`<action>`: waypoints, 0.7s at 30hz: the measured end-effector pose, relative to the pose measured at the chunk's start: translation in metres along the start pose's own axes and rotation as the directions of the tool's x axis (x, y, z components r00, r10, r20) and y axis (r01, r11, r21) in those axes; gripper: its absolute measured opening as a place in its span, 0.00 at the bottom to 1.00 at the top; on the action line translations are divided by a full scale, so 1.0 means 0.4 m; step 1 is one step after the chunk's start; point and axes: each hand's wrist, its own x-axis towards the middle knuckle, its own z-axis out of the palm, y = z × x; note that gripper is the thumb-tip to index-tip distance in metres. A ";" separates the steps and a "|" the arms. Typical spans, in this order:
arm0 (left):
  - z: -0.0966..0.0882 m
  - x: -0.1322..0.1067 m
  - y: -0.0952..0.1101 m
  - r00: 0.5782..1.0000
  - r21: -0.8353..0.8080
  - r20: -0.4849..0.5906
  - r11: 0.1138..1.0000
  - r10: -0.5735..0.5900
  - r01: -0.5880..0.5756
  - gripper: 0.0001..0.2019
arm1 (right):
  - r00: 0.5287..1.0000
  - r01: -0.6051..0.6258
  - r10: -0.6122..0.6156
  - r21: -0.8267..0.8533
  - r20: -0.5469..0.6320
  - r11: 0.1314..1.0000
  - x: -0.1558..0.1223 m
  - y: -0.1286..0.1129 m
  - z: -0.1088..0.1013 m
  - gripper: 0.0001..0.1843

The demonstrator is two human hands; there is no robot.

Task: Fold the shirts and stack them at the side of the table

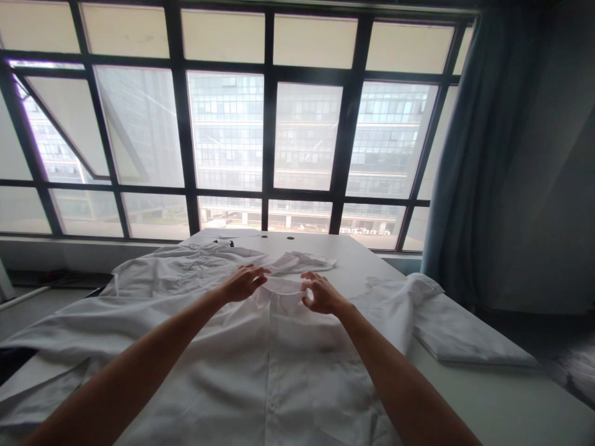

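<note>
A white button-front shirt [232,371] lies spread on the table before me, its collar toward the window and its button line running down the middle. At the collar's left end, my left hand [244,284] pinches the fabric between thumb and fingers. My right hand [320,293] has its fingers curled and grips the collar's right end. Between the two hands, the collar [283,286] is stretched and looks slightly raised. Part of the shirt's shoulders is hidden under my forearms.
More white garments [176,269] lie rumpled at the left, and a small white cloth piece [304,261] sits beyond my hands. A folded white garment [465,328] rests on the right of the white table [502,396]. Windows and a dark curtain [465,186] stand behind.
</note>
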 end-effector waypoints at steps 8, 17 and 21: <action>0.066 -0.004 -0.146 0.987 -0.290 0.152 0.953 -0.049 0.092 0.15 | 0.992 -0.109 0.087 0.285 0.086 0.952 0.003 0.044 0.012 0.10; 0.092 -0.006 -0.145 0.991 -0.527 -0.053 0.846 -0.127 0.080 0.28 | 0.945 -0.211 0.325 0.699 -0.033 0.683 0.028 0.076 0.051 0.32; 0.106 -0.053 -0.175 0.978 -0.141 0.136 0.974 -0.158 0.177 0.21 | 0.929 -0.366 0.359 0.367 0.092 0.855 -0.006 0.090 0.051 0.35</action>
